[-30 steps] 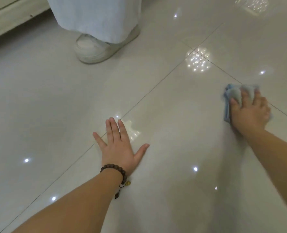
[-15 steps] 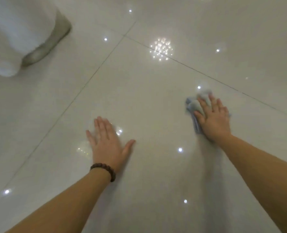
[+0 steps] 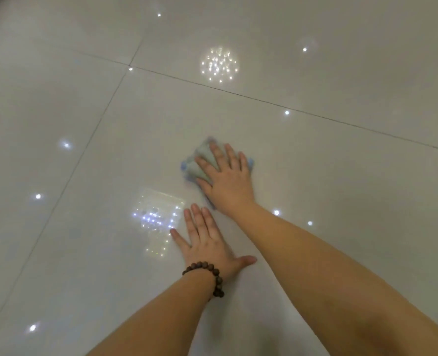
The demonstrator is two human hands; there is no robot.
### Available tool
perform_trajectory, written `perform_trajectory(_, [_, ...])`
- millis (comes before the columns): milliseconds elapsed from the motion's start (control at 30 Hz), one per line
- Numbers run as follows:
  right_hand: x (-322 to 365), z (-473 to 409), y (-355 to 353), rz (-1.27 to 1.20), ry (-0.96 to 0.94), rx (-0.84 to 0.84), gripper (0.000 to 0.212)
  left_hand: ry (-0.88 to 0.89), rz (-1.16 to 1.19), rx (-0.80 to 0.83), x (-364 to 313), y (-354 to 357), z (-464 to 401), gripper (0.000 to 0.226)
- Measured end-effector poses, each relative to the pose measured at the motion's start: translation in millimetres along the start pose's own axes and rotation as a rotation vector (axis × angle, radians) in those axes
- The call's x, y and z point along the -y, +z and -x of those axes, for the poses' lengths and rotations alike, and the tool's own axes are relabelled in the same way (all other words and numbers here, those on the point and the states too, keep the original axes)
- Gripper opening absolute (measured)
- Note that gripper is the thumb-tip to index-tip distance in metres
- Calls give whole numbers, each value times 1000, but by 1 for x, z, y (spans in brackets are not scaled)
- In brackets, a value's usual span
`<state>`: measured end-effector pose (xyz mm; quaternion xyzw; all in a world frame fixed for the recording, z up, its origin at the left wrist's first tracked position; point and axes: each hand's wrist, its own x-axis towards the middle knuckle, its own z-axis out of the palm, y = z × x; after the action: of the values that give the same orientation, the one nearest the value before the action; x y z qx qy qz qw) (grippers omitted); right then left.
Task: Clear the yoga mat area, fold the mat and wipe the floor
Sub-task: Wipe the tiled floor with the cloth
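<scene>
Pressing flat with straight fingers, the right hand [image 3: 225, 181] held the blue cloth [image 3: 200, 163] on the glossy floor [image 3: 341, 176], at twelve o'clock from the left hand [image 3: 207, 242], which lay splayed, holding nothing.

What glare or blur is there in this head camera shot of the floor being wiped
Head view: the glossy tiled floor mirrors ceiling lights as a round sparkle cluster, a squarish patch by the left hand, and scattered bright dots. The cloth under the right hand is smeared by motion blur at its edges. The grout lines look slightly bowed, which suggests wide-angle distortion.
</scene>
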<state>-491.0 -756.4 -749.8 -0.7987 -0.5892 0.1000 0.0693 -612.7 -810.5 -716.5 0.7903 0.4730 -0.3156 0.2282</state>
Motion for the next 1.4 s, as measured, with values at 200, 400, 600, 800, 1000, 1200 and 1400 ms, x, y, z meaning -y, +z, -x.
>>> perform_trajectory(200, [-203, 75, -39, 28, 423, -67, 67, -2, -31, -41, 1, 7, -3, 145])
perform_trajectory(400, [-298, 185, -77, -90, 1282, -116, 60, -3, -36, -81, 1, 9, -3, 146])
perform_trajectory(600, [-101, 83, -21, 10, 419, -4, 58, -15, -61, -188, -3, 11, 7, 144])
perform_trajectory(800, [-108, 137, -18, -8, 156, -31, 62, 8, -32, -364, -17, 58, 42, 117])
perform_trajectory(1000, [-281, 288, -47, 27, 931, -147, 78, 30, -7, -286, -22, 78, 45, 125])
perform_trajectory(1200, [-209, 239, -34, -82, 1281, -288, 55, 31, -2, -171, -20, 67, 46, 143])
perform_trajectory(1400, [-18, 184, 9, -8, 215, -80, 52, 73, -11, -152, -11, 63, 49, 144])
